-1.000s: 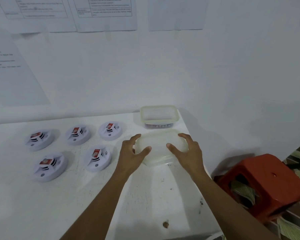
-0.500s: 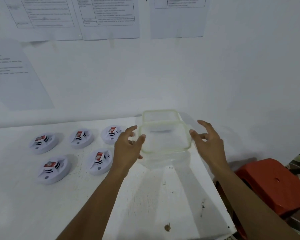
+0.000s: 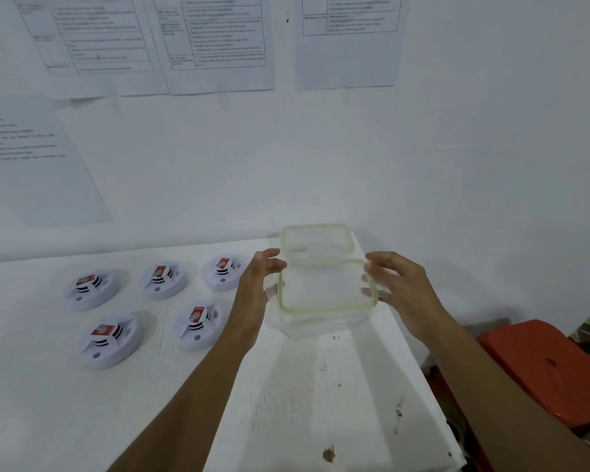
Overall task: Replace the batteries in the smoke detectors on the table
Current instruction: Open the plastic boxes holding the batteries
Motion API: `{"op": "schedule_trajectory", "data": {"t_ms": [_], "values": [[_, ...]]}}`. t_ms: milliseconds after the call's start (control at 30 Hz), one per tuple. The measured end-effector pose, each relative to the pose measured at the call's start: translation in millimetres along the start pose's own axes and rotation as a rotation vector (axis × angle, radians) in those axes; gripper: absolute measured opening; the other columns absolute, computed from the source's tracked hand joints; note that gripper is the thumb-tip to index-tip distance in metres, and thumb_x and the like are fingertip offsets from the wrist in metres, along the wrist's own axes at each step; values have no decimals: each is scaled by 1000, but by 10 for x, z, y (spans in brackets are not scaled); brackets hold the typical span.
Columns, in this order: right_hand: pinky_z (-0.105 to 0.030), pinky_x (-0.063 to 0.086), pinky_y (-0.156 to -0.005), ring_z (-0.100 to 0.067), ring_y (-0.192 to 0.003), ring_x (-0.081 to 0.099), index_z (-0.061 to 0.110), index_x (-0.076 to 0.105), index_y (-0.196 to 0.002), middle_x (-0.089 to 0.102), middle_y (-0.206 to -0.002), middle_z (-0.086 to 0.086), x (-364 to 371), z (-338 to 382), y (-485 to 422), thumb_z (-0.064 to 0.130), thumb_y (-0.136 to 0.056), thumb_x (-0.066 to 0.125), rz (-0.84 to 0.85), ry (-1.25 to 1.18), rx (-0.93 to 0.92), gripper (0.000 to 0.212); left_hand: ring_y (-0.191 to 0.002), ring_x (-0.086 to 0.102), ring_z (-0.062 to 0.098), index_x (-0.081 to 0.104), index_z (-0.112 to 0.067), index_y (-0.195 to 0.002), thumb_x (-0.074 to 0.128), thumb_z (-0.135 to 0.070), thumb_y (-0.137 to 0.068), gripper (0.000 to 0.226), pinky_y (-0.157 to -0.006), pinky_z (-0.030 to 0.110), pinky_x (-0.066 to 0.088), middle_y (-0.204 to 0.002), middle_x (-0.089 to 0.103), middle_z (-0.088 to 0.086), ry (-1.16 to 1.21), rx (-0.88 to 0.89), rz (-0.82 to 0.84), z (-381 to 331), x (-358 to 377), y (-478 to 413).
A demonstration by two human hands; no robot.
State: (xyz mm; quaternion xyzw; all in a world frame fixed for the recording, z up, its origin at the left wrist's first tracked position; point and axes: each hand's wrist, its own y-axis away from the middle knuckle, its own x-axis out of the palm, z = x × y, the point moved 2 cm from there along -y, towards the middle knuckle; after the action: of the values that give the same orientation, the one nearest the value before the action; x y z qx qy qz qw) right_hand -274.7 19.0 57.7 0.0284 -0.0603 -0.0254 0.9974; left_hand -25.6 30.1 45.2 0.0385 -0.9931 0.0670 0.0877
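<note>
While you hold the clear plastic lid at its two short edges, your left hand grips the left rim and your right hand pinches the right rim with its fingertips, so both hands are closed on the lid. It hovers just above its clear container, which sits on the white table near the right edge. A second lidded container stands just behind, against the wall; its contents cannot be made out.

I judge the lid to be light, thin and a little flexible, with a pale green seal running round a rounded rectangle; gripping the stiffer rim should keep it from bowing.

Five smoke detectors lie well to the left in two rows, three far and two near. Each is a round, smooth white plastic disc lying back-up with a red-labelled battery seated in its slot. These probably weigh little and may slide on the painted top, so steady the disc by its edge and pull the battery by its exposed end.

A red plastic stool stands off the table's right side.
</note>
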Motion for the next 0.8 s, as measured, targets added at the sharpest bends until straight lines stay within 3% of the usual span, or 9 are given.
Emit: {"op": "schedule_trajectory", "data": {"t_ms": [67,167,233,367,467,533,600,700,800], "values": [[-43,56,-83,-31,-90,71,23,74,-97,70,-107,-9,-40,-94,-27,3,-83,73,1,164,-32,24,-116,56,11,62,-33,-115,42,-68,-82,53,-102,40,46,-115,64,-1,-90,9,53,73,14,17],[-33,48,-75,-29,-86,69,31,75,-92,71,-101,-15,-124,-215,-80,2,-79,74,-31,288,-23,32,-118,51,-4,57,-41,-118,53,-62,-88,37,-109,38,40,-123,60,-18,-325,32,128,156,33,61],[-31,49,-76,-30,-88,68,30,76,-90,72,-98,-14,-207,-293,-127,0,-77,74,-62,290,-3,33,-117,45,-11,49,-38,-128,64,-57,-82,52,-109,33,37,-130,50,-24,-505,57,147,222,14,84],[-38,56,-79,-29,-93,68,20,75,-95,72,-107,-15,-367,-343,-129,-8,-77,72,-78,182,36,34,-139,24,4,34,-36,-142,77,-65,-58,99,-112,32,26,-151,25,-13,-762,33,261,439,-43,41],[-38,59,-71,-31,-87,67,8,71,-100,69,-106,-23,-513,-278,-106,-11,-80,68,-97,78,52,27,-137,31,14,32,-35,-143,87,-52,-57,104,-108,33,36,-150,24,-8,-789,-7,308,555,-26,7],[-38,59,-67,-31,-86,67,5,70,-101,67,-107,-24,-621,-242,-99,-11,-82,67,-118,64,58,25,-126,43,13,34,-34,-141,92,-39,-57,102,-90,19,43,-141,30,-9,-749,-9,284,555,-37,-29],[-37,59,-66,-31,-86,66,6,70,-100,67,-106,-22,-721,-226,-99,-10,-83,66,-147,55,64,24,-123,45,12,35,-33,-141,93,-31,-56,103,-82,14,42,-137,32,-9,-723,-10,263,508,-119,-91],[-37,58,-65,-31,-88,66,8,69,-100,68,-100,-17,-782,-213,-85,-10,-84,64,-184,28,64,25,-122,43,15,34,-27,-143,93,-26,-56,105,-93,30,45,-140,32,-5,-727,-3,187,377,-360,-173],[-38,59,-68,-31,-88,65,6,67,-105,66,-102,-19,-743,-258,-72,-12,-83,63,-197,-18,81,29,-123,41,15,34,-26,-143,92,-27,-58,103,-100,37,44,-142,30,-5,-686,12,80,242,-589,-197]]}}
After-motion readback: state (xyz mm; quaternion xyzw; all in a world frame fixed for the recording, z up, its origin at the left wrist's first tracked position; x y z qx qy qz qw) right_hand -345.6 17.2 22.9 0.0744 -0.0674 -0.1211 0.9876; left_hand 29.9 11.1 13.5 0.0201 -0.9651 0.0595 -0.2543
